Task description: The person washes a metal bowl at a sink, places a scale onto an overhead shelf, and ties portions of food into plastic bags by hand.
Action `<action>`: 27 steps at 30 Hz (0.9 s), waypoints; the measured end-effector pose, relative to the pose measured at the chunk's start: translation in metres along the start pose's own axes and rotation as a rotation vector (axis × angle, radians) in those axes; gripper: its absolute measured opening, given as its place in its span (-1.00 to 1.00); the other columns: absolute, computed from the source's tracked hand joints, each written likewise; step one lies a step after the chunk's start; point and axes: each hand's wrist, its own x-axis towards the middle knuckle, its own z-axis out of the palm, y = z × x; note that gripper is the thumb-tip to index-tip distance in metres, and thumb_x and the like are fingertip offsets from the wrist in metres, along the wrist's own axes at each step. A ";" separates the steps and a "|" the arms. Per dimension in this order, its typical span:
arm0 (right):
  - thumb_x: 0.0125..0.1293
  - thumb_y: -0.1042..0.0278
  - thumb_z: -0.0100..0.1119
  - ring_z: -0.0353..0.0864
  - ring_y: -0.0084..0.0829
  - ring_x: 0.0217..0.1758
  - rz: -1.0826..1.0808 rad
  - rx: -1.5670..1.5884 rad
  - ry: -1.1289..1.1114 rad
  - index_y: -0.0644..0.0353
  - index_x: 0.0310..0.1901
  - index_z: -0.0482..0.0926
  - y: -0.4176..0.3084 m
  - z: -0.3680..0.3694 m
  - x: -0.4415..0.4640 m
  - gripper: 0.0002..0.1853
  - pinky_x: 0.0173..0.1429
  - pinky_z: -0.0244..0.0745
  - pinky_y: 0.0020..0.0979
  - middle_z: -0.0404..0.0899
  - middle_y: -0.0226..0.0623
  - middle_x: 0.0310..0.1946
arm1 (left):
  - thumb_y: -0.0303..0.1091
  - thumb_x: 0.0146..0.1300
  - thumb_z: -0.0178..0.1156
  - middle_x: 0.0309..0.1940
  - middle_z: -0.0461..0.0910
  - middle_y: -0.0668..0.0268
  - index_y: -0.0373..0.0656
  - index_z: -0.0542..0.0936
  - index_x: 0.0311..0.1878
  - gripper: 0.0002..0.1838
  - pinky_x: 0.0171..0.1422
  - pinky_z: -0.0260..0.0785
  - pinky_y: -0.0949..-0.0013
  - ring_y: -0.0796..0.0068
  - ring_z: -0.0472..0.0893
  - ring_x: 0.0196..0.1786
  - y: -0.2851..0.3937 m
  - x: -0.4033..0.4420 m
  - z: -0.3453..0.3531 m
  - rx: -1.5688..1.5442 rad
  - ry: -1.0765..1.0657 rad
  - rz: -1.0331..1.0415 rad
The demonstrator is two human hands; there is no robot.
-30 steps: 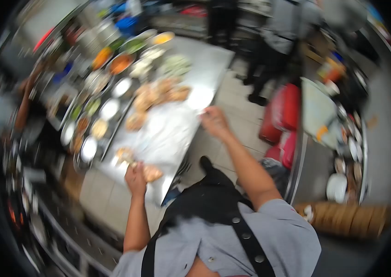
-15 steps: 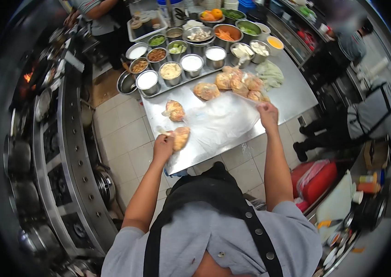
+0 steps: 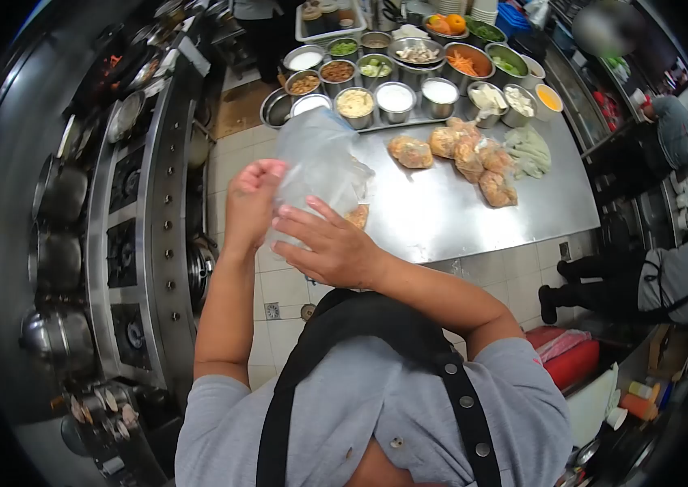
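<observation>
A clear plastic bag point(image 3: 315, 154) is held up above the left end of the steel table point(image 3: 457, 227). My left hand point(image 3: 253, 203) pinches its near edge between thumb and fingers. Against the bag's lower side lies my right hand point(image 3: 323, 243), its fingers spread. A filled bag point(image 3: 358, 216) shows partly beyond my right hand, on the table; the held bag hides the rest of that corner. Several filled bags point(image 3: 474, 150) of orange-brown food rest near the table's middle, beside a pale green cloth point(image 3: 529, 151).
Metal pots of ingredients point(image 3: 395, 99) line the table's far side. A stove point(image 3: 129, 243) runs along the left. Co-workers point(image 3: 668, 280) stand at the right, another person point(image 3: 258, 32) at the far left. A red container point(image 3: 571, 364) sits at lower right.
The clear bag has been lifted off the table and brought left. My left hand has let go of the filled bag, and my right hand has come across beside my left. The view has shifted left.
</observation>
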 end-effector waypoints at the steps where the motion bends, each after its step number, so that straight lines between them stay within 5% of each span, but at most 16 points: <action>1: 0.09 0.20 0.34 0.43 -0.18 0.26 0.020 0.031 0.051 0.10 -0.01 0.53 -0.001 0.002 -0.003 -0.58 0.41 0.23 -0.05 0.45 -0.14 0.17 | -0.20 0.36 0.20 -0.33 0.56 0.41 -0.25 0.50 0.00 -0.68 -0.19 0.34 0.62 0.71 0.47 -0.33 -0.006 -0.002 -0.011 0.007 0.147 -0.004; 4: 0.07 0.05 0.40 0.31 -0.07 0.35 0.351 0.098 0.021 0.06 0.20 0.43 0.011 0.025 -0.048 -0.34 0.39 0.22 -0.01 0.33 -0.11 0.26 | -0.24 0.35 0.22 -0.32 0.57 0.35 -0.24 0.46 0.02 -0.69 -0.15 0.45 0.53 0.62 0.56 -0.27 -0.009 -0.008 -0.067 -0.153 0.527 0.015; 7: -0.05 0.05 0.49 0.30 0.01 0.33 0.540 -0.129 -0.353 0.07 0.14 0.47 0.029 0.052 -0.083 -0.31 0.29 0.28 -0.02 0.37 -0.06 0.18 | -0.28 0.30 0.28 -0.30 0.57 0.34 -0.25 0.42 0.05 -0.63 -0.21 0.48 0.51 0.57 0.58 -0.23 -0.037 -0.024 -0.084 -0.081 0.438 0.138; 8: -0.06 0.07 0.50 0.30 0.01 0.33 0.563 -0.162 -0.431 0.09 0.11 0.48 0.036 0.063 -0.100 -0.33 0.29 0.29 -0.04 0.38 -0.05 0.17 | -0.34 0.26 0.31 -0.39 0.55 0.39 -0.23 0.48 -0.03 -0.69 -0.41 0.41 0.56 0.65 0.54 -0.39 -0.056 -0.025 -0.084 0.006 0.453 0.211; 11: -0.05 0.03 0.45 0.36 0.03 0.23 0.739 0.017 -0.553 0.11 0.00 0.52 0.065 0.077 -0.119 -0.42 0.24 0.32 -0.07 0.42 0.04 0.16 | -0.32 0.30 0.27 -0.51 0.51 0.47 -0.19 0.53 -0.14 -0.81 -0.53 0.29 0.60 0.74 0.43 -0.57 -0.084 -0.036 -0.092 0.002 0.395 -0.154; 13: 0.04 0.35 0.32 0.59 -0.07 -0.07 0.866 0.334 -0.301 0.18 -0.15 0.55 0.064 0.046 -0.099 -0.69 0.02 0.52 -0.27 0.60 -0.09 -0.15 | -0.27 0.34 0.22 -0.62 0.43 0.55 -0.15 0.55 -0.25 -0.85 -0.63 0.15 0.61 0.79 0.30 -0.69 -0.089 -0.033 -0.067 -0.058 0.474 -0.131; 15: 0.07 0.21 0.25 0.62 -0.07 -0.07 1.150 0.790 0.054 0.21 -0.06 0.47 0.078 0.044 -0.118 -0.59 0.04 0.54 -0.20 0.57 -0.04 -0.12 | -0.19 0.38 0.17 -0.62 0.43 0.54 -0.14 0.55 -0.25 -0.79 -0.62 0.17 0.59 0.78 0.32 -0.68 -0.082 -0.035 -0.041 -0.074 0.368 -0.143; 18: 0.10 0.03 0.18 0.61 -0.04 -0.04 0.964 1.691 0.505 0.21 0.06 0.35 0.038 -0.015 -0.059 -0.44 0.07 0.54 -0.09 0.54 0.05 -0.10 | -0.12 0.44 0.08 -0.64 0.39 0.57 -0.16 0.59 -0.15 -0.71 -0.58 0.20 0.60 0.79 0.32 -0.66 -0.060 -0.041 0.007 -0.205 0.130 -0.137; 19: 0.09 -0.10 0.17 0.59 0.06 -0.02 0.909 1.706 0.496 0.19 0.15 0.25 0.028 -0.027 -0.044 -0.30 0.09 0.52 0.04 0.50 0.20 -0.09 | -0.11 0.46 0.06 -0.65 0.38 0.57 -0.17 0.60 -0.12 -0.69 -0.56 0.21 0.60 0.79 0.32 -0.65 -0.055 -0.043 0.023 -0.245 0.058 -0.124; 21: 0.18 -0.03 0.12 0.60 -0.01 0.02 0.737 1.758 0.472 0.19 0.14 0.30 0.024 -0.028 -0.029 -0.40 0.13 0.50 -0.03 0.52 0.12 -0.05 | -0.09 0.48 0.01 -0.65 0.39 0.58 -0.18 0.60 -0.05 -0.65 -0.54 0.20 0.61 0.80 0.31 -0.64 -0.035 -0.042 0.058 -0.370 0.046 -0.108; 24: 0.22 0.07 0.11 0.62 -0.07 0.02 0.894 1.147 0.359 0.19 0.14 0.32 0.048 0.000 -0.066 -0.47 0.14 0.48 -0.12 0.55 0.07 -0.04 | -0.11 0.50 -0.03 -0.45 0.53 0.47 -0.21 0.59 0.04 -0.63 -0.41 0.29 0.58 0.77 0.40 -0.50 -0.029 -0.041 0.066 -0.432 -0.015 -0.156; 27: 0.26 0.20 0.09 0.57 -0.10 0.10 1.072 0.619 -0.239 0.21 0.20 0.31 0.042 -0.052 -0.059 -0.49 0.17 0.45 -0.24 0.49 0.05 0.08 | -0.13 0.51 -0.04 -0.24 0.61 0.39 -0.22 0.58 0.08 -0.62 -0.28 0.37 0.57 0.74 0.48 -0.36 -0.031 -0.038 0.058 -0.424 -0.189 -0.276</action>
